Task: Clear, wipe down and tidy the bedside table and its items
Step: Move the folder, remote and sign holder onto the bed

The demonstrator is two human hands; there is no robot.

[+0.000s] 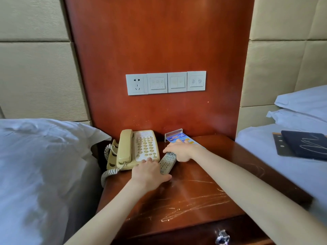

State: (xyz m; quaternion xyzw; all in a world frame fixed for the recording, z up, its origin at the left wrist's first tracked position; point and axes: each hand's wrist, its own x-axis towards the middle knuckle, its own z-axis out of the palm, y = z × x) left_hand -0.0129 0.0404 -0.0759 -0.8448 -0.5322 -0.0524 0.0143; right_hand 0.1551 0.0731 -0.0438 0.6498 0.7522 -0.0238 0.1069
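On the red-brown bedside table point(194, 195) stand a beige corded telephone point(136, 147), a grey remote control point(167, 163) and a clear card stand with a blue card point(178, 137), tipped over near the back panel. My left hand point(150, 172) lies flat with its fingertips on the telephone's front edge and its thumb spread beside the remote's near end. My right hand point(182, 150) rests over the remote's far end, its forefinger on the blue card and its other fingers curled. What it grips is hidden.
A white-sheeted bed point(39, 165) borders the table on the left, and another bed point(283, 156) on the right carries a dark folder point(304, 145). A socket and switch panel point(166, 83) sits on the wooden back panel. The tabletop is scratched. A drawer knob point(222, 236) shows at the front.
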